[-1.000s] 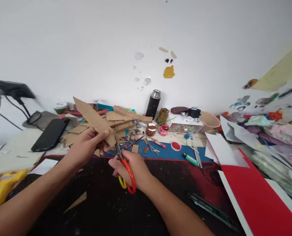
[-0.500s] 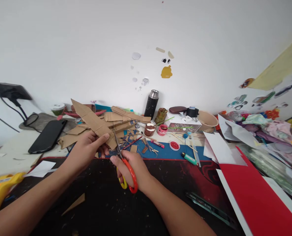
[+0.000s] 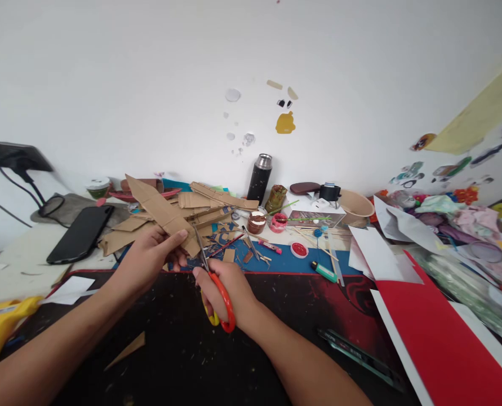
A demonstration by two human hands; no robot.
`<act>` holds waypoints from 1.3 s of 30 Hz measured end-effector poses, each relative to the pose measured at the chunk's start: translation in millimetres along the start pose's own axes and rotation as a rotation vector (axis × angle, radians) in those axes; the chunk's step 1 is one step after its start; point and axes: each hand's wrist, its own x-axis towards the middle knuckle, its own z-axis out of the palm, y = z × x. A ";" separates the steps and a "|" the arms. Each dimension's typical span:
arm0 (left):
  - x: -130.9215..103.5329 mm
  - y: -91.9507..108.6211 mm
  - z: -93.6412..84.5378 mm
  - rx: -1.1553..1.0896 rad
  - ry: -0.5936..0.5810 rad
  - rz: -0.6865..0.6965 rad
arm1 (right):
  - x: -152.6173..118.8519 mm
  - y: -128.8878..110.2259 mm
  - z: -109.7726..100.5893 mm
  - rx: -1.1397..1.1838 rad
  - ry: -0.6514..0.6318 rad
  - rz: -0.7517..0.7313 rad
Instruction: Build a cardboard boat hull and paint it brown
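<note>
A long pointed piece of brown cardboard [image 3: 160, 210] is pinched between the thumb and fingers of my left hand [image 3: 160, 248]. Its tip points up and to the left. My right hand [image 3: 223, 290] is wrapped round scissors with red and yellow handles [image 3: 226, 301]. The metal blades point upward and lie against the right end of the cardboard, close to my left fingertips. A thin cardboard triangle [image 3: 126, 351] lies on the black mat [image 3: 183, 361] below my left forearm.
Cardboard scraps [image 3: 208, 197], a black bottle [image 3: 260, 177] and paint pots [image 3: 257, 222] stand or lie behind my hands. At left are a phone [image 3: 80, 234] and a yellow glue gun [image 3: 5, 327]. Red card [image 3: 449, 332] and a cutter [image 3: 358, 358] lie at right.
The cardboard's pointed tip has dipped slightly and shifted a little right. Both hands keep nearly the same place and grip.
</note>
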 end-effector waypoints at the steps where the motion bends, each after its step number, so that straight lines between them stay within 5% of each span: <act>1: -0.4 0.3 0.1 -0.001 0.000 -0.002 | 0.2 1.0 0.3 -0.001 0.002 -0.006; 33: -5.9 10.1 4.4 -0.025 -0.014 -0.029 | 6.4 8.4 4.6 -0.213 0.108 -0.051; 39: -1.8 3.4 0.9 -0.013 -0.015 -0.021 | 0.1 3.0 4.4 -0.051 0.019 0.008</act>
